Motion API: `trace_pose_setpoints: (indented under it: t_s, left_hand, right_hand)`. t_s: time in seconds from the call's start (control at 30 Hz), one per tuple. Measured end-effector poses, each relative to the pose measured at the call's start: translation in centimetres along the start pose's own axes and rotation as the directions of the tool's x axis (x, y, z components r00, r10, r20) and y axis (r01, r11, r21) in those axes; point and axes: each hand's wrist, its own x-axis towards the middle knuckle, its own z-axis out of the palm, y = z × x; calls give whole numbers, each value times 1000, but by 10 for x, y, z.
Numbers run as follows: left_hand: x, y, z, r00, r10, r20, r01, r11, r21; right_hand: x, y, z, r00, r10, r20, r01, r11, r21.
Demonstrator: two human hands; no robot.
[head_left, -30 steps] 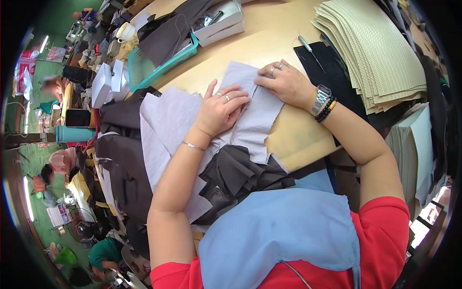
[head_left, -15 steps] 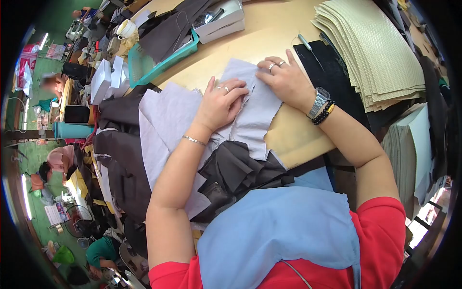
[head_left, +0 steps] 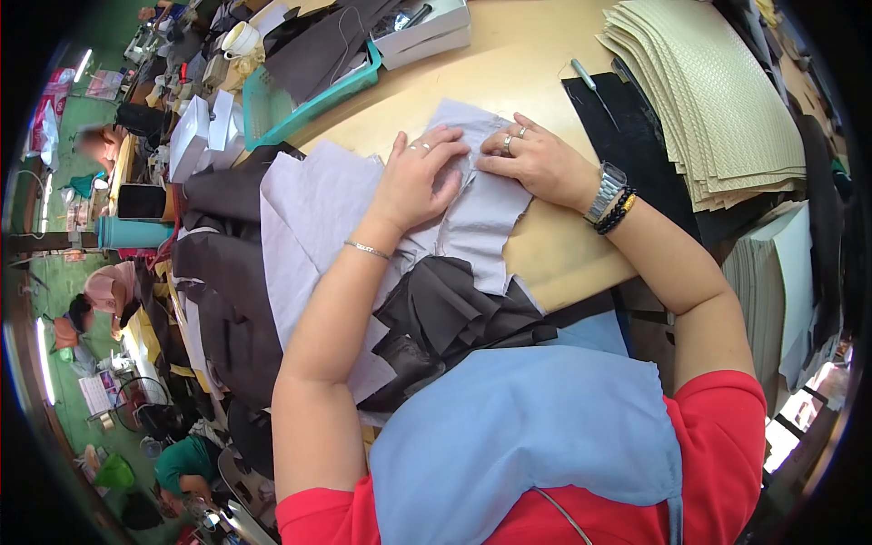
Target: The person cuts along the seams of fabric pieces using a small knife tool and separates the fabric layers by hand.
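Pale lavender fabric (head_left: 472, 232) lies over the table in front of me, its edges frayed and a wrinkled seam running between my hands. My left hand (head_left: 418, 177) presses on it with bent fingers, gathering the cloth near the seam. Close by on the right, my right hand (head_left: 540, 163) pinches the fabric near its upper edge between thumb and fingers. The fingertips of both hands are partly hidden. Bunched dark brown cloth (head_left: 454, 304) sits below the seam, against the blue apron (head_left: 527, 418) on my body.
An awl-like tool (head_left: 586, 77) rests on black material (head_left: 627, 123) at right, beside stacked cream textured sheets (head_left: 708, 100). A teal basket (head_left: 313, 113) and a white box (head_left: 427, 41) stand at the back. Dark cloth (head_left: 232, 300) lies left; people sit farther off.
My right hand's fingers have drawn inward and closed on the fabric near its top edge. My left hand has shifted slightly upward, and the cloth between them is more bunched.
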Motion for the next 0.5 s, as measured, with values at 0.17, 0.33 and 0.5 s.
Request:
trace_pose_setpoints:
  t_s: [0.17,0.33,0.5]
  left_hand:
    - [0,-4,0,999,-23,32,24,999,-43]
    - [0,-6,0,999,-13,42,15,999,-50]
    - [-1,-5,-2,997,-23,80,27,998,-55]
  right_hand:
    - [0,-4,0,999,-27,25,27,1000,-4]
    - [0,-7,-1,998,-58,34,58,998,-27]
    - [0,-15,2,998,-56,7,54,985,161]
